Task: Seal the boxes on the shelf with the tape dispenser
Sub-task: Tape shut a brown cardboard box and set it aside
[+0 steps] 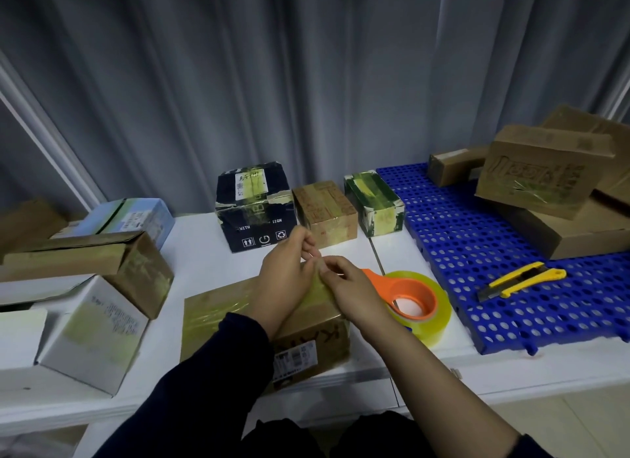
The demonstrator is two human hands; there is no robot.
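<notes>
A brown cardboard box (306,341) with a shipping label lies on the white shelf (402,249) in front of me, its top covered in yellowish tape. My left hand (284,273) and my right hand (347,287) meet over its far right corner. Both pinch a strip of clear yellowish tape (315,282) against the box. The tape dispenser (414,297), an orange handle inside a big yellowish tape roll, lies on the shelf just right of the box, partly behind my right hand.
A black box (254,208), a brown box (324,212) and a green-white box (373,203) stand at the back. White and brown boxes (92,307) crowd the left. On the right, a blue perforated mat (477,253) holds a yellow utility knife (521,280) and stacked cartons (545,178).
</notes>
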